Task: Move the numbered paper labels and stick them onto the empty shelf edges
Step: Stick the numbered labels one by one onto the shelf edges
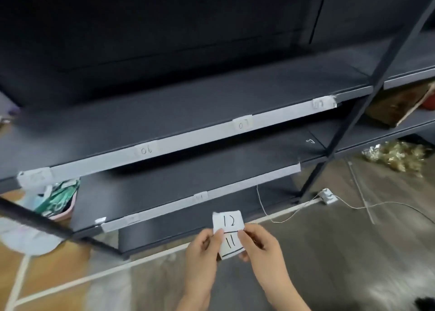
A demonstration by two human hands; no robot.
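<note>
A white paper strip (228, 226) marked 12 and 11 is held upright in front of the lowest shelf. My left hand (204, 247) pinches its left edge and my right hand (259, 243) pinches its right edge. The middle shelf edge (200, 134) carries a white band with labels 06 (146, 150), 07 (243, 123) and one more at the right end (320, 103). The lower shelf edge (235, 183) has a white band with a small label (200, 197) and another faint one further left (133, 219).
Dark metal shelving fills the view, with a slanted post (348, 131) on the right. A pink basket with packets (57, 200) sits at the left. A cable and small white box (328, 195) lie on the floor, with gold foil (397, 155) and a brown box (395, 105) at the right.
</note>
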